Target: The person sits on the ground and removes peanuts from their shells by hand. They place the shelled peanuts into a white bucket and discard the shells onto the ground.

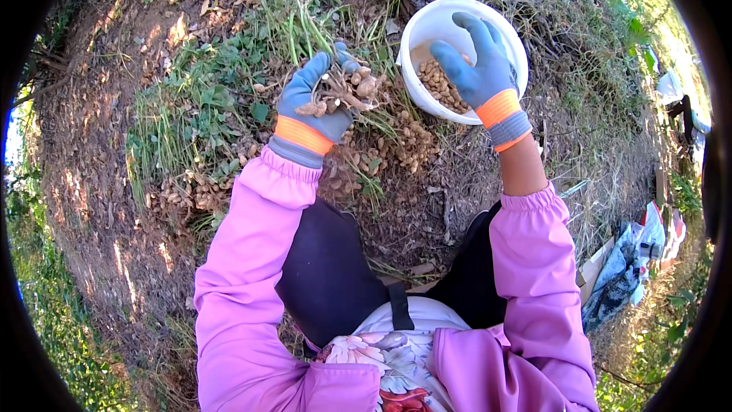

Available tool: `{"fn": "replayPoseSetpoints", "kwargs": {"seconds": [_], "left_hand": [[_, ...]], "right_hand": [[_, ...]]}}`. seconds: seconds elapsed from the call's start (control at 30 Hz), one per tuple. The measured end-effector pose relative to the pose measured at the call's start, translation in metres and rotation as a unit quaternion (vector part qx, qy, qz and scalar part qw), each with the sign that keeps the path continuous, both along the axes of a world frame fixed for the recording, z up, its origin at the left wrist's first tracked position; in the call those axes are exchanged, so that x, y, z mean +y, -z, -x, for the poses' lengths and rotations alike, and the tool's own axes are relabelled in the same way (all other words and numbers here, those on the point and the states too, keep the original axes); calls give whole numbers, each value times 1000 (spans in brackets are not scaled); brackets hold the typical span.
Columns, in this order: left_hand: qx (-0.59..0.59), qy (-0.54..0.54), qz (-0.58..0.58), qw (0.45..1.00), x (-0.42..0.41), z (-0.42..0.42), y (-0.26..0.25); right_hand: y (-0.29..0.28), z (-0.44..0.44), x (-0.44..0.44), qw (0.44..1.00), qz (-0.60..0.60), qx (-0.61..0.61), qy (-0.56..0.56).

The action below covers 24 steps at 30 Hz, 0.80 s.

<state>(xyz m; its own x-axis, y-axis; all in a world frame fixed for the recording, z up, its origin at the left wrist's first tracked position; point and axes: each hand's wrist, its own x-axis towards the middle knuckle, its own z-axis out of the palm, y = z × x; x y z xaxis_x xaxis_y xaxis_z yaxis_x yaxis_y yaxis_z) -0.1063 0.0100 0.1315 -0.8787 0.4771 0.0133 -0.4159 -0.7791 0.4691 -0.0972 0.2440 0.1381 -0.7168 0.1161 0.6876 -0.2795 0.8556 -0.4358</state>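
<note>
My left hand [311, 94], in a grey-blue work glove with an orange cuff, grips a peanut plant by its root end. Brown peanut pods [360, 86] hang on its roots over the palm, and the green stems [303, 26] point away from me. To the right stands a white plastic bucket [407, 63] with loose peanut pods [440, 83] in its bottom. Over the bucket's opening is my gloved right hand [480, 66], fingers spread, with nothing seen in it. Part of the pods in the bucket is hidden behind that hand.
Pulled peanut plants [200, 97] lie in a heap at the left, pods toward me. More pods on roots [414, 143] rest on the soil below the bucket. Dry grass [595, 97] covers the ground at right, where a patterned cloth [615, 280] lies beside cardboard [595, 266].
</note>
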Motion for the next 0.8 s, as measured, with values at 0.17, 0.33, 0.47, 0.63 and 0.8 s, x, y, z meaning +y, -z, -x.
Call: {"fn": "replayPoseSetpoints", "kwargs": {"seconds": [0.17,0.33,0.47,0.63,0.8], "left_hand": [[-19,-3,-4,1000,-4,3,6],[-41,28,-29,998,-2,4,10],[-22,15,-17,1000,-1,5,16],[-4,-6,41,999,8,-4,4],[58,18,65,996,4,-1,10]], "right_hand": [[-13,-31,-40,886,320,-188,-278],[1,-36,-60,794,429,-264,-340],[7,-33,-59,796,410,-294,-334],[-4,-39,-60,704,490,-400,-323],[9,-36,-62,720,478,-394,-313]]}}
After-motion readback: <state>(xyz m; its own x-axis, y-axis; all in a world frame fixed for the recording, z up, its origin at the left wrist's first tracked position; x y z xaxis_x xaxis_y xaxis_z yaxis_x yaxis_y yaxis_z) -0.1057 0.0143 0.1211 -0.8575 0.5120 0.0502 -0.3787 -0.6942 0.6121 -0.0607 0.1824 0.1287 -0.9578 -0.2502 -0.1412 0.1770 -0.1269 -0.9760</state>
